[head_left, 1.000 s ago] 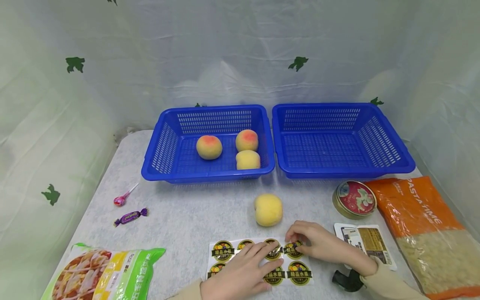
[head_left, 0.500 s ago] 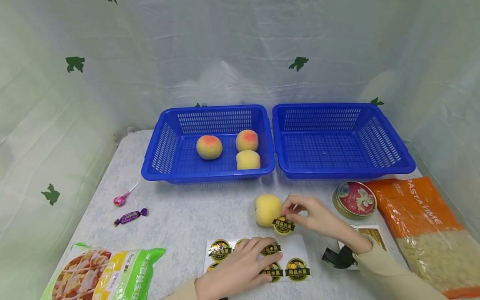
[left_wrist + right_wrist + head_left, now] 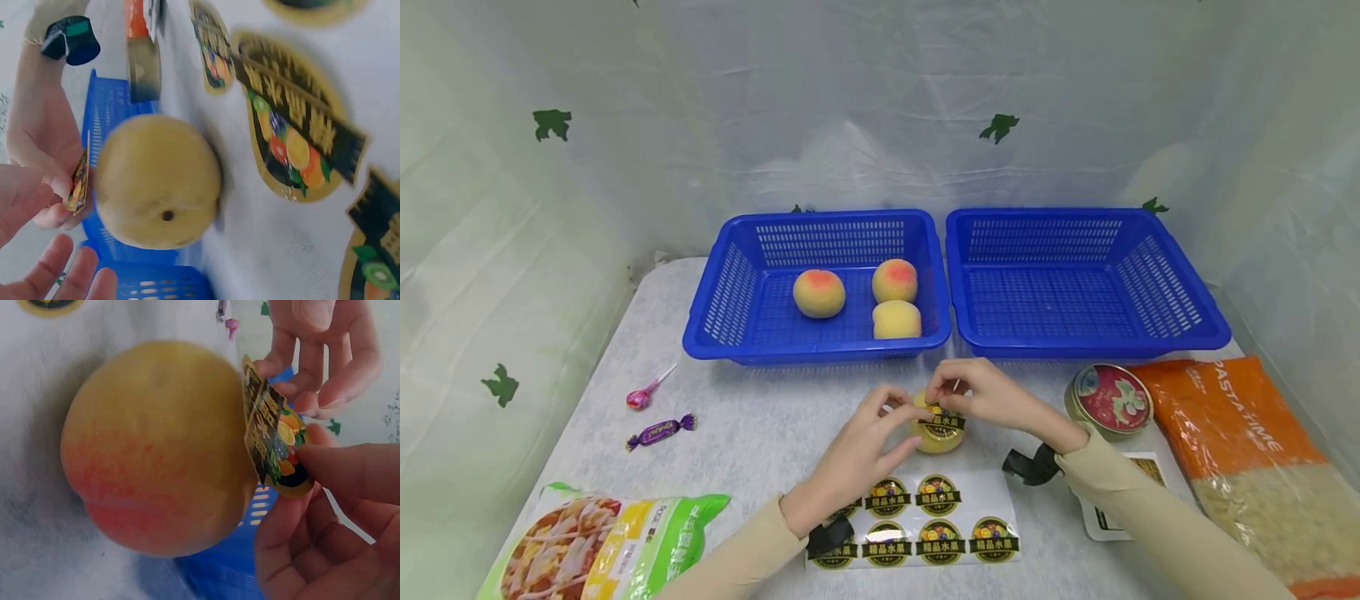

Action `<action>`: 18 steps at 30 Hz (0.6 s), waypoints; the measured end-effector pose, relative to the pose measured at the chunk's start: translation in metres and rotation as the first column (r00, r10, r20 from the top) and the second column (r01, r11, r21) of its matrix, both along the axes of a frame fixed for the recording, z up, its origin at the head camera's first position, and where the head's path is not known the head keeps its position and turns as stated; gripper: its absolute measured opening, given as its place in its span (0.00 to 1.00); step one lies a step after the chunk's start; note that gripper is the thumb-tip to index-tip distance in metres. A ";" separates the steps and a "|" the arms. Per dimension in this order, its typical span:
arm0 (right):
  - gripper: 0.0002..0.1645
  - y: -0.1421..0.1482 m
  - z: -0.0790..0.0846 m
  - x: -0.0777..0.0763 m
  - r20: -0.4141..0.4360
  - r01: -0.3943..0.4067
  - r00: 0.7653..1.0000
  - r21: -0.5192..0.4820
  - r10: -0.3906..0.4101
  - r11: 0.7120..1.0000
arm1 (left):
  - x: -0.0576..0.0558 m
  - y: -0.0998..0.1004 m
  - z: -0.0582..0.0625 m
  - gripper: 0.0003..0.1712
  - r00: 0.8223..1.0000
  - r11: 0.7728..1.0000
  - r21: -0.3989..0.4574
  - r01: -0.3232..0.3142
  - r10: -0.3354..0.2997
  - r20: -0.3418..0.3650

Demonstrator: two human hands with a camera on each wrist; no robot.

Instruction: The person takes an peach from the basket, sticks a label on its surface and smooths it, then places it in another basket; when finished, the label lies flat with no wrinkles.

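Pinching the sticker point(image 3: 943, 423), the right hand point(image 3: 979, 389) holds it over the peach point(image 3: 937, 447), contact unclear; the left hand point(image 3: 859, 443), fingers loosely spread, hovers beside!

In the lower middle of the head view, the loose sticker point(image 3: 942, 422) reads 精品水果 in gold characters across a dark band, as do stickers on the sheet point(image 3: 977, 493) at the bottom. PASTA TIME runs slantwise over the orange part of the bag of pasta point(image 3: 1262, 483) at right. Lettering on the green-edged bag point(image 3: 602, 542) at lower left, the tin point(image 3: 1108, 400) at right and the purple candy point(image 3: 662, 431) at left is too small to make out.
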State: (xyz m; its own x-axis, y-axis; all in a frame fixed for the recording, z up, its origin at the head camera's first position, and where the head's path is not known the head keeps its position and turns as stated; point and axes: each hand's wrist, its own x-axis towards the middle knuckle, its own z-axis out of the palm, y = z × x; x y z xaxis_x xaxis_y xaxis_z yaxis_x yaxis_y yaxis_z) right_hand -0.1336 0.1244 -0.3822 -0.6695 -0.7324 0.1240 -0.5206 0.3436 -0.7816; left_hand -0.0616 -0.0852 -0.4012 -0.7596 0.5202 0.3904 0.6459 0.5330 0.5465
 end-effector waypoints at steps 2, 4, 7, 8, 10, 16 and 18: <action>0.09 -0.002 -0.002 -0.003 -0.001 -0.002 1.000 0.013 0.002 1.000 | -0.005 0.001 -0.004 0.15 0.999 0.999 0.022 -0.026 0.025 0.042; 0.09 -0.003 -0.004 -0.005 -0.005 -0.004 1.000 0.017 0.004 1.000 | -0.009 0.003 -0.008 0.14 0.996 0.998 0.050 -0.048 0.044 0.083; 0.09 -0.004 -0.007 -0.006 -0.017 -0.001 1.000 0.010 0.001 1.000 | -0.012 0.006 -0.015 0.12 0.990 0.993 0.091 -0.069 0.057 0.127; 0.09 -0.003 -0.008 -0.006 -0.022 0.004 1.000 0.004 -0.004 1.000 | -0.013 0.007 -0.017 0.12 0.990 0.992 0.104 -0.071 0.057 0.133; 0.09 -0.002 -0.009 -0.004 -0.014 0.020 1.000 -0.014 -0.020 1.000 | -0.015 0.009 -0.020 0.11 0.988 0.989 0.125 -0.074 0.056 0.143; 0.13 0.010 -0.012 0.008 -0.009 0.040 0.999 0.014 -0.040 0.999 | -0.018 0.013 -0.022 0.11 0.974 0.984 0.154 -0.086 0.051 0.219; 0.14 0.014 -0.016 0.012 0.012 0.030 0.999 0.036 -0.031 0.999 | -0.019 0.014 -0.023 0.12 0.961 0.979 0.183 -0.086 0.033 0.276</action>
State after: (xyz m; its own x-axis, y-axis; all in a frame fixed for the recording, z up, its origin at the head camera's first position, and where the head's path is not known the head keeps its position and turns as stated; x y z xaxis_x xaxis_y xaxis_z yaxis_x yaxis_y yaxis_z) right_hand -0.1219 0.1382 -0.3981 -0.6929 -0.7155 0.0891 -0.4994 0.3870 -0.7751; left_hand -0.0807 -0.0713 -0.4244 -0.8776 0.4066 0.2538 0.4301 0.4342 0.7915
